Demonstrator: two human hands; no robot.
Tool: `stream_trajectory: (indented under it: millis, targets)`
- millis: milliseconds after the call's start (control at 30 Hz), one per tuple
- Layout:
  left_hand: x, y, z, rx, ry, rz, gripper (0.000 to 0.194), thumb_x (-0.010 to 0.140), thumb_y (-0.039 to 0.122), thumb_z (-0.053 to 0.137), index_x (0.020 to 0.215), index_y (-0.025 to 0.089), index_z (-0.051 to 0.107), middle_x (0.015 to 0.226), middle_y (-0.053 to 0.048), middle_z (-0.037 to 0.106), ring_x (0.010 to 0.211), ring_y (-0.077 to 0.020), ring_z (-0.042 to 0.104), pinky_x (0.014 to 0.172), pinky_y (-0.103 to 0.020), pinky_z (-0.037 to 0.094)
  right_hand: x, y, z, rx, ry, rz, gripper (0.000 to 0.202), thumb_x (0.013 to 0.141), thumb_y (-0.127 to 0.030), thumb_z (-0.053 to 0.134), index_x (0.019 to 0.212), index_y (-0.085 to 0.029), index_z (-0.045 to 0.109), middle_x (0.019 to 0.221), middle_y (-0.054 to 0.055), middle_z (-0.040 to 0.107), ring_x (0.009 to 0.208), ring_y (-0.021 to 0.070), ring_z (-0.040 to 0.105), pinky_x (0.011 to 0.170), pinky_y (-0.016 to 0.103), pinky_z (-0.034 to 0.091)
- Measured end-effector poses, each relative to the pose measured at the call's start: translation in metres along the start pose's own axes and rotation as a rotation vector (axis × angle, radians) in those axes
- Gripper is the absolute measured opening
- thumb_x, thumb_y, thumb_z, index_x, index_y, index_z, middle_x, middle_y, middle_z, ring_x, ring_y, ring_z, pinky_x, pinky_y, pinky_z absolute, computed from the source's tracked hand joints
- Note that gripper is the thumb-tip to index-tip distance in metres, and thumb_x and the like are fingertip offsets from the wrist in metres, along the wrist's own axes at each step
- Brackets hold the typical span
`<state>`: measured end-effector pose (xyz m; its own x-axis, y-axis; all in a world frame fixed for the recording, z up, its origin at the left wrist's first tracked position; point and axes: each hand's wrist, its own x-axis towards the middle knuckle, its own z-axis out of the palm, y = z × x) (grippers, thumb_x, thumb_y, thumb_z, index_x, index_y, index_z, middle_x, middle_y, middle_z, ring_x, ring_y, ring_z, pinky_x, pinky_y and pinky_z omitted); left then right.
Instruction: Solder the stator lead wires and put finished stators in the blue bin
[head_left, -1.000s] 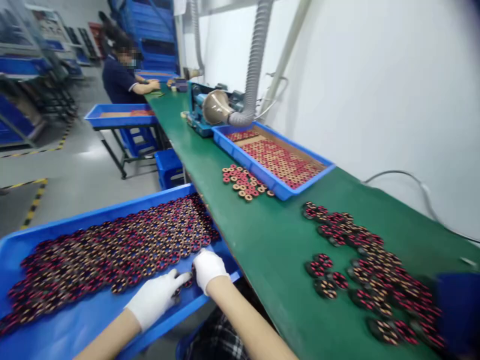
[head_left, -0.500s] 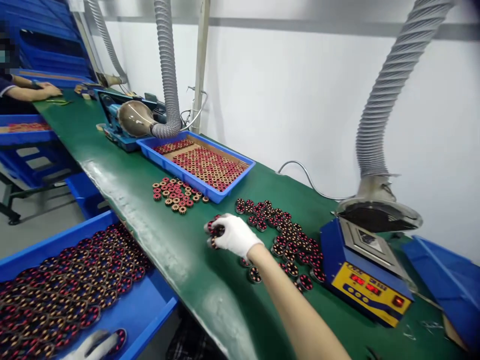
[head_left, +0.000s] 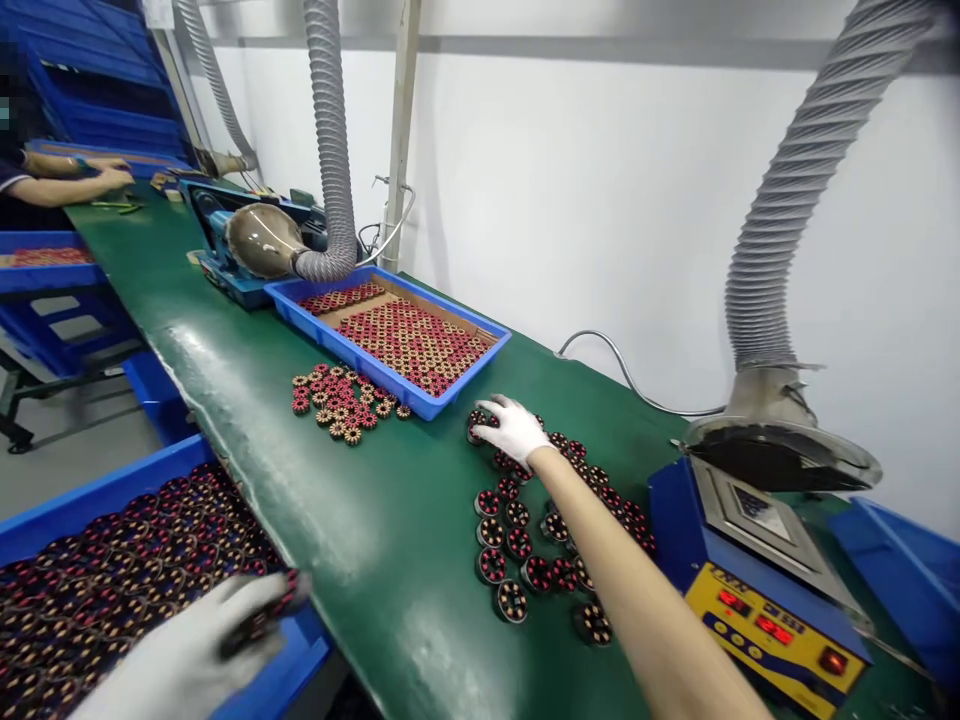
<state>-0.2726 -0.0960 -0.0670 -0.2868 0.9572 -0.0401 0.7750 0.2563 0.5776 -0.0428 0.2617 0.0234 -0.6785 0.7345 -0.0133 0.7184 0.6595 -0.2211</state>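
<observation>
My right hand (head_left: 511,428), in a white glove, lies with fingers spread on the far end of a pile of dark wound coils (head_left: 517,545) on the green bench (head_left: 360,520). My left hand (head_left: 187,655), also gloved and blurred, hovers over the near corner of a blue tray (head_left: 304,655) at the bench's left edge. It grips a few of the dark coils (head_left: 266,612). The tray holds several more dark coils (head_left: 112,580) packed in a layer.
A blue solder pot (head_left: 750,595) with a yellow panel stands right of the pile, under a grey fume hose (head_left: 787,260). Behind are a second blue tray (head_left: 465,372) of red coils, a small loose coil heap (head_left: 337,400) and another hose. A co-worker's arms (head_left: 67,180) rest far left.
My right hand carried coils from the left tray across to the bench, reached the pile's far end and spread its fingers. My left hand rose from the tray with coils.
</observation>
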Motion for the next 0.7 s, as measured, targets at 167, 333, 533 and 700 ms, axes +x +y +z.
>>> stream_trajectory:
  millis: [167, 333, 533, 700]
  targets:
    - [0.096, 0.124, 0.023, 0.155, -0.167, 0.156, 0.033, 0.075, 0.025, 0.051, 0.107, 0.028, 0.057, 0.088, -0.007, 0.058, 0.070, -0.0267, 0.061, 0.065, -0.040, 0.050, 0.021, -0.002, 0.022, 0.017, -0.010, -0.027, 0.030, 0.088, -0.036, 0.051, 0.109, -0.017, 0.055, 0.114, 0.008, 0.056, 0.101, 0.0219, 0.054, 0.087, 0.045, 0.043]
    - [0.151, 0.161, 0.051, -0.077, -0.104, 0.297, 0.056, 0.069, 0.043, 0.065, 0.120, 0.028, 0.047, 0.123, -0.007, 0.048, 0.101, -0.0273, 0.054, 0.087, -0.037, 0.045, -0.022, 0.012, 0.032, 0.049, -0.100, -0.038, 0.023, 0.087, -0.033, 0.053, 0.101, -0.016, 0.058, 0.108, 0.006, 0.059, 0.097, 0.0195, 0.056, 0.086, 0.042, 0.045]
    - [0.221, 0.188, 0.083, -0.384, 0.016, 0.239, 0.052, 0.079, 0.046, 0.054, 0.123, 0.018, 0.046, 0.126, -0.010, 0.049, 0.115, -0.0232, 0.047, 0.099, -0.033, 0.038, -0.036, 0.039, 0.017, 0.124, -0.172, 0.010, 0.021, 0.088, -0.032, 0.052, 0.097, -0.015, 0.060, 0.097, 0.004, 0.063, 0.083, 0.0159, 0.060, 0.077, 0.036, 0.049]
    - [0.231, 0.213, 0.109, -0.590, 0.100, 0.203, 0.036, 0.086, 0.042, 0.047, 0.111, 0.018, 0.055, 0.114, -0.008, 0.059, 0.105, -0.0191, 0.055, 0.095, -0.036, 0.042, 0.006, 0.071, -0.002, 0.103, -0.099, 0.129, 0.029, 0.088, -0.033, 0.051, 0.112, -0.017, 0.053, 0.114, 0.008, 0.054, 0.096, 0.0201, 0.056, 0.081, 0.041, 0.048]
